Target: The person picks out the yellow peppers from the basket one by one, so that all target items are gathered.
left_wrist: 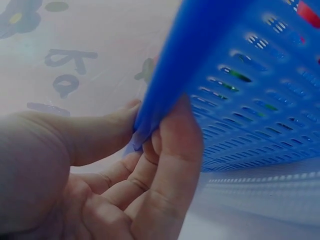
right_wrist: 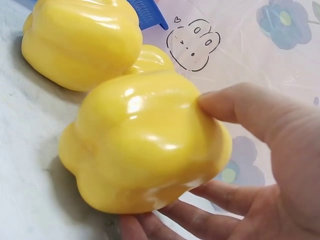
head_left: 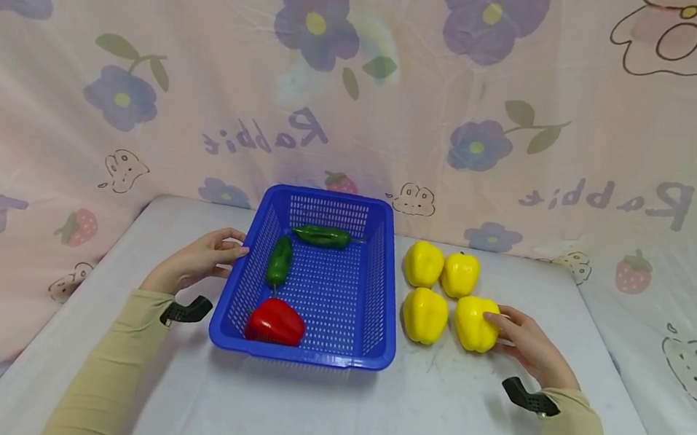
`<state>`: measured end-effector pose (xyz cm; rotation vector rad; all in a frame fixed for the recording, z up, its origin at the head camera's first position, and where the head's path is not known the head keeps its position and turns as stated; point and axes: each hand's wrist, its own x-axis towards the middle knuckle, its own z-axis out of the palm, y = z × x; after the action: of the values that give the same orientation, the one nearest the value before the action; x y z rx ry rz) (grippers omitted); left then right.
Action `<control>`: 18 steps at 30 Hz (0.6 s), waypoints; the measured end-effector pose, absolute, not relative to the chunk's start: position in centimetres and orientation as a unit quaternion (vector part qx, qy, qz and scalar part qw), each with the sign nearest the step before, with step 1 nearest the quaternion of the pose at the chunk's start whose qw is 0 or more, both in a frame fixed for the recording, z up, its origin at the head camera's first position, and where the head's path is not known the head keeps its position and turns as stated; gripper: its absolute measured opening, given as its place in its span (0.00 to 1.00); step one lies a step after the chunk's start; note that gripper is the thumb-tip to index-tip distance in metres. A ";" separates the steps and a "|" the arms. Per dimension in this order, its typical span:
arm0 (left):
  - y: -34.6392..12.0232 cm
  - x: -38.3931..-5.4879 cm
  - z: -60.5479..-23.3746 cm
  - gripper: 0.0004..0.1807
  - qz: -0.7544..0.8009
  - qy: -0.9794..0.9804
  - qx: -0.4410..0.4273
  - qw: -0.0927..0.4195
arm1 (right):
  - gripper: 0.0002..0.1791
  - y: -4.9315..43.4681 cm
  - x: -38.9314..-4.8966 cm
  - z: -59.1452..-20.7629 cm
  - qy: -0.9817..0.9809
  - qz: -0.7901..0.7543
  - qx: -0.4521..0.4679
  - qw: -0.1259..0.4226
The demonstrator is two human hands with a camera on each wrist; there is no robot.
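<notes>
My left hand (head_left: pixel 203 256) pinches the left rim of a blue plastic basket (head_left: pixel 299 354), thumb outside and fingers under the edge in the left wrist view. Inside the basket lie a red bell pepper (head_left: pixel 277 322) and two green chili peppers, one along the left wall (head_left: pixel 279 261) and one near the back (head_left: pixel 322 236). Right of the basket, my right hand (head_left: pixel 530 343) grips a yellow bell pepper (right_wrist: pixel 145 145), with the thumb on its top side and the fingers curled beneath it. That pepper is the front right one of a cluster.
Three more yellow bell peppers stand close by: front left (head_left: pixel 425 316), back left (head_left: pixel 424 264) and back right (head_left: pixel 460 275). They sit between the basket and my right hand on a white table (head_left: pixel 296 416). A patterned curtain (head_left: pixel 364 102) hangs behind and at both sides.
</notes>
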<state>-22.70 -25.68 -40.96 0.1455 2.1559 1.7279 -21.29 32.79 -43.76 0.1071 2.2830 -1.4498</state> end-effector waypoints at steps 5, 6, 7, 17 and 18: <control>-25.6 -22.7 -41.0 0.28 0.614 0.765 0.055 0.185 | 0.48 32.7 -21.5 -43.7 0.822 -0.525 0.040 0.217; -25.6 -22.7 -41.0 0.28 0.613 0.767 0.054 0.184 | 0.48 32.7 -21.5 -43.7 0.823 -0.524 0.041 0.216; -25.6 -22.7 -41.0 0.29 0.612 0.767 0.054 0.183 | 0.48 32.6 -21.6 -43.7 0.823 -0.524 0.041 0.214; -25.6 -22.6 -41.0 0.29 0.608 0.771 0.049 0.181 | 0.46 32.4 -21.7 -43.8 0.811 -0.541 0.042 0.221; -25.5 -22.6 -41.0 0.29 0.608 0.771 0.049 0.181 | 0.47 32.4 -21.7 -43.8 0.809 -0.543 0.042 0.222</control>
<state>-22.60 -25.55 -40.97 0.1386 2.1780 1.7186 -21.68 32.41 -43.78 0.1155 2.2357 -1.4998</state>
